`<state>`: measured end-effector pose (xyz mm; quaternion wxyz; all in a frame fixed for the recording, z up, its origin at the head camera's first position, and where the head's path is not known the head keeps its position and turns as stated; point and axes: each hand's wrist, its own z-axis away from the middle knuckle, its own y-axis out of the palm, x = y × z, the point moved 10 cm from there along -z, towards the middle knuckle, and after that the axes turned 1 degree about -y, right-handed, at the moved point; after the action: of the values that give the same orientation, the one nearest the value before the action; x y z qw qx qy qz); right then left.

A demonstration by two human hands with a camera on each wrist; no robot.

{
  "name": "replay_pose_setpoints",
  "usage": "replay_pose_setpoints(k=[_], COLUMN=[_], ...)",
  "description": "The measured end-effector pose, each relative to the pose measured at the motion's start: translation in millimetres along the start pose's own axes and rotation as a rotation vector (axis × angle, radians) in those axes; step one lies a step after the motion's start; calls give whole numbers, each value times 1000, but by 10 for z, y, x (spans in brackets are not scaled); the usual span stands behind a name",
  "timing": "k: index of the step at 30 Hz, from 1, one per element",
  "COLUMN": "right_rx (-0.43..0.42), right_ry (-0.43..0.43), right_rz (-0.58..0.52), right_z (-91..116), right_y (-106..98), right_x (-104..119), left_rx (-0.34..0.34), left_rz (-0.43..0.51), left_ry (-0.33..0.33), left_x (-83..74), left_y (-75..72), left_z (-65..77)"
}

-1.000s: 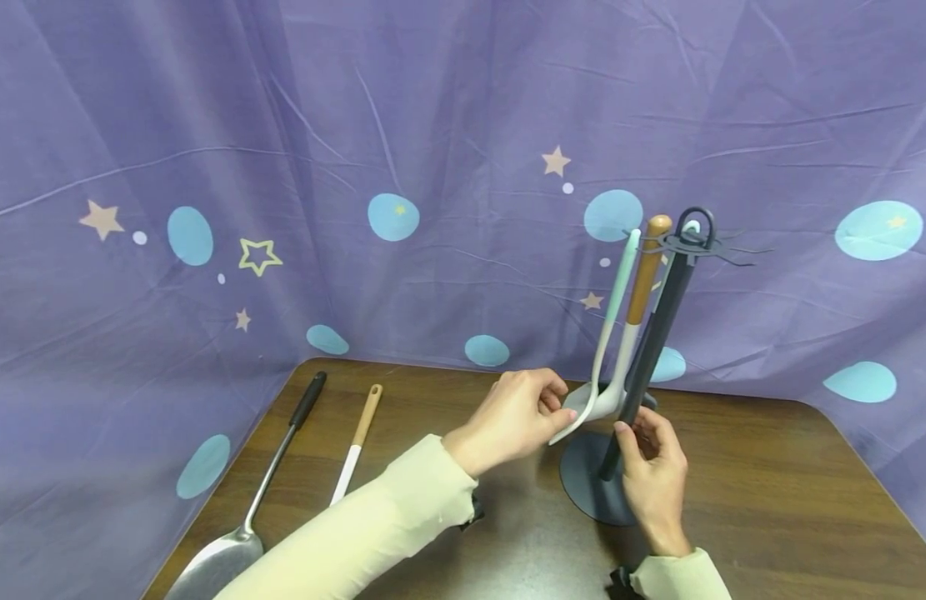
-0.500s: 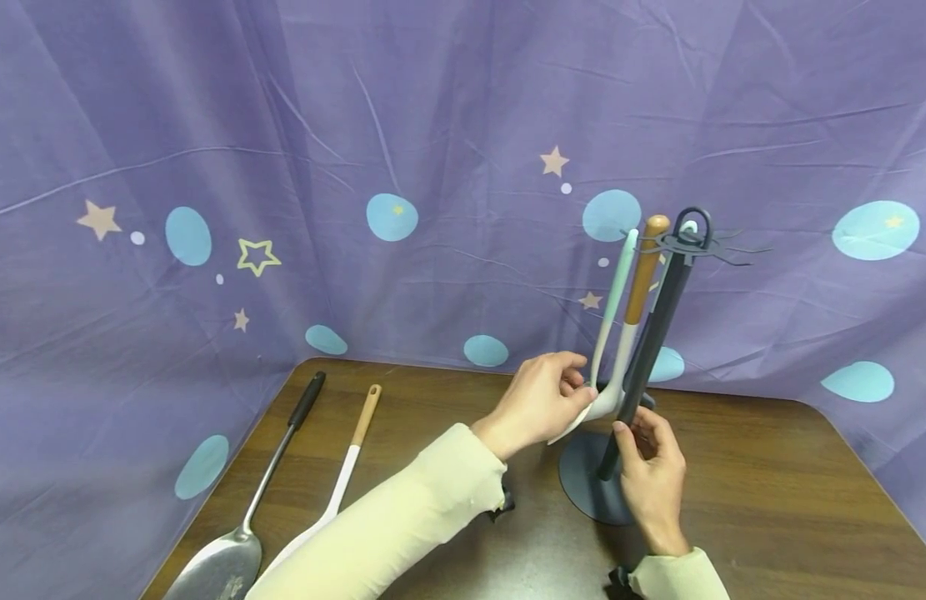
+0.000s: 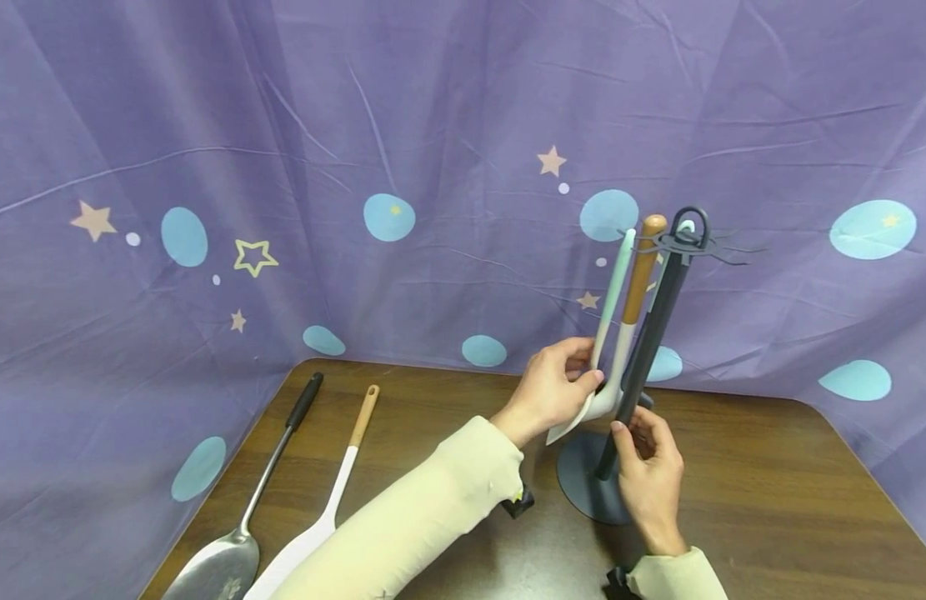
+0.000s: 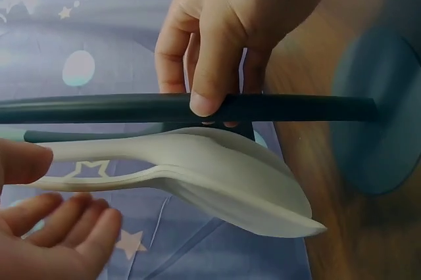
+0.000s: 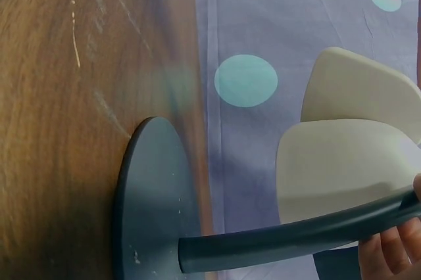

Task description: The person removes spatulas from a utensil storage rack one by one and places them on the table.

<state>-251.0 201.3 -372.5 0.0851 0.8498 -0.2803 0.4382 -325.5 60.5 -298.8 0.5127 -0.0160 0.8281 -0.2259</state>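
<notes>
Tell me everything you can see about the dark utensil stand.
The utensil stand is dark blue-grey and looks like painted metal. Its round base rests on the wooden table. A slim pole rises to a small plate with thin prongs and an upright loop. One brown handle and two mint handles hang around that plate. The right hand grips the pole low down.

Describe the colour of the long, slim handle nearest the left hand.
The slim handle is mint green above, off-white below; best seen in the head view.
</notes>
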Motion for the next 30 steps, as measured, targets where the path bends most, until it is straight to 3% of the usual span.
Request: replay_pose_setpoints(k=[3, 11, 20, 30], right_rx=[-2, -2, -6, -7], right_ry=[-2, -3, -8, -1], right_rz=[-1, -3, 15, -7], right_z=[0, 6, 8, 10], right_y=[-3, 8, -6, 4], right_x=[1, -8, -6, -1], left_rx=[-4, -72, -100, -62], left_rz=[109, 204, 201, 163], left_ry=[24, 62, 48, 46], left_x=[-23, -30, -27, -38], left_y=[20, -23, -73, -79], left_z=[-19, -1, 50, 123])
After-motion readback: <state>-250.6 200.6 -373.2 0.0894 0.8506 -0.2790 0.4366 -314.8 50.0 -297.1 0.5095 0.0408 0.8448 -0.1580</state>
